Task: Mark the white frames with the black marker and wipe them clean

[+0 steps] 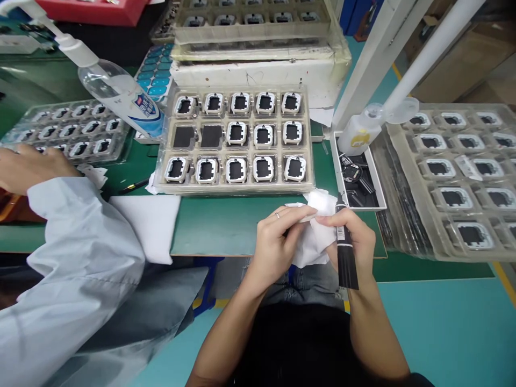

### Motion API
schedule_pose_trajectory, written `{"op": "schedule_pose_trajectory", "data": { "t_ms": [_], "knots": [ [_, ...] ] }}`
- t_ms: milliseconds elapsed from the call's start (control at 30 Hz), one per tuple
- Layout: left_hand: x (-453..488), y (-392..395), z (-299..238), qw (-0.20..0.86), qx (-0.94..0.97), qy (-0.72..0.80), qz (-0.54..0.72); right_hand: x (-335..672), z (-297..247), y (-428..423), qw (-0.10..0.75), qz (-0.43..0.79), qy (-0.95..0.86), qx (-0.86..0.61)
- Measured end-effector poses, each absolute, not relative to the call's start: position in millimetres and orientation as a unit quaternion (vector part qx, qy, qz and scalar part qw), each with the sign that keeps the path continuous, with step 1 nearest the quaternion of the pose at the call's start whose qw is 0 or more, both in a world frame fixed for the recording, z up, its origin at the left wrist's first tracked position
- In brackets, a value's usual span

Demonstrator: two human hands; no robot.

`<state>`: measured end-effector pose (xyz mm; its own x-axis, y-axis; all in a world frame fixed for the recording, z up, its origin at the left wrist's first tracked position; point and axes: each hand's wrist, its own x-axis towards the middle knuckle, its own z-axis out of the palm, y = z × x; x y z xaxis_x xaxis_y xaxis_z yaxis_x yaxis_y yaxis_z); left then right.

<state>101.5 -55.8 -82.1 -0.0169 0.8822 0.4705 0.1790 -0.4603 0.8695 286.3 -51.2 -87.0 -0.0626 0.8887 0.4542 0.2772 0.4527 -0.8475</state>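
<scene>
My right hand [358, 236] is closed around a black marker pen [345, 252] and presses a white cloth [318, 234] with its thumb. My left hand [278, 236], wearing a ring, meets it at the cloth. Its fingers are pinched on a small pale piece, mostly hidden, that I cannot make out. Just beyond both hands lies a clear plastic tray [237, 189] of white watch cases [236, 169] with dark centres. Two pockets in its middle row, at the left, hold no case and show dark pads.
A co-worker's hand and pale sleeve [84, 226] are at the left, near another tray [116, 156]. A pump bottle [116, 91] stands behind. On the right are a white box [381, 201] of black parts, a squeeze bottle [360, 134] and stacked trays [435, 215]. A folded white cloth [149, 220] overhangs the table edge.
</scene>
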Motion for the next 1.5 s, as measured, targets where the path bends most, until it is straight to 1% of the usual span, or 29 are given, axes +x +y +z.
{"op": "schedule_pose_trajectory", "data": {
  "t_ms": [100,200,333,467,667,767,900,967,1133,1300,1500],
  "knots": [
    [103,-56,-82,0.304,0.635,0.420,0.573,286,-88,-51,0.525,0.292,-0.667,-0.441],
    [103,-57,-80,0.324,0.623,0.443,0.558,285,-83,-51,0.530,0.292,-0.662,-0.442],
    [101,-59,-78,0.407,0.561,0.485,0.533,278,-66,-49,0.562,0.261,-0.649,-0.442],
    [99,-59,-77,0.490,0.496,0.468,0.543,272,-56,-45,0.573,0.249,-0.639,-0.448],
    [98,-58,-74,0.552,0.445,0.436,0.555,273,-65,-46,0.599,0.238,-0.614,-0.455],
    [98,-59,-75,0.557,0.442,0.432,0.555,273,-70,-47,0.613,0.233,-0.598,-0.462],
    [98,-60,-75,0.555,0.442,0.433,0.556,271,-67,-46,0.623,0.268,-0.578,-0.453],
    [99,-60,-75,0.552,0.443,0.438,0.554,269,-63,-44,0.615,0.276,-0.586,-0.450],
    [99,-60,-75,0.524,0.475,0.440,0.552,269,-60,-43,0.585,0.252,-0.628,-0.448],
    [99,-61,-76,0.475,0.524,0.459,0.538,275,-72,-46,0.542,0.274,-0.643,-0.468],
    [99,-61,-76,0.460,0.547,0.461,0.526,281,-81,-45,0.524,0.287,-0.646,-0.476]
  ]
}}
